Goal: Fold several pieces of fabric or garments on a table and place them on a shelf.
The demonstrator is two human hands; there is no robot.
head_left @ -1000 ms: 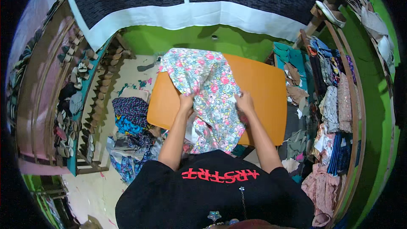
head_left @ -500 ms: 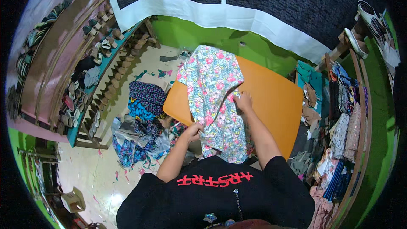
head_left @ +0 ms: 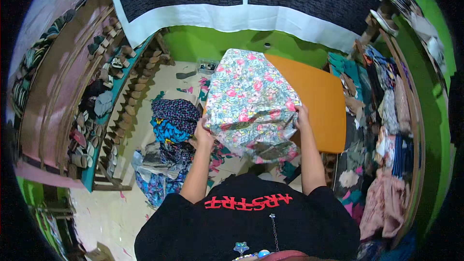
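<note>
Standing at the near side of an orange table (head_left: pixel 321 101), a person holds a flowered cloth (head_left: pixel 253 79) spread between two bare hands. From where I stand, the cloth covers the left part of the table, and its near end reaches out past the near edge, toward the person's black shirt (head_left: pixel 241 220). I can't tell how much of it rests on the tabletop and how much is lifted.

The left hand (head_left: pixel 204 135), at the table's left side, is closed on the cloth's left edge. The right hand (head_left: pixel 302 117), over the table's near half, grips the right edge. Fingers under the fabric are hidden.

The cloth looks light, thin and soft, likely to crease and sag rather than keep a shape; it doesn't seem fragile, and how slippery it is I can't judge. The two side edges seem the best hold, one pinch each, pulled apart to keep the middle from drooping.

It shows only a little longer than wide. Its long axis runs from the table's far side to the near side, slanting slightly right as it comes nearer. The narrower end points away from the person, toward the green wall (head_left: pixel 203 38) beyond the table.

Left of the table lies a dark patterned pile (head_left: pixel 176 108); right of it, clothes (head_left: pixel 386 188) hang.
</note>
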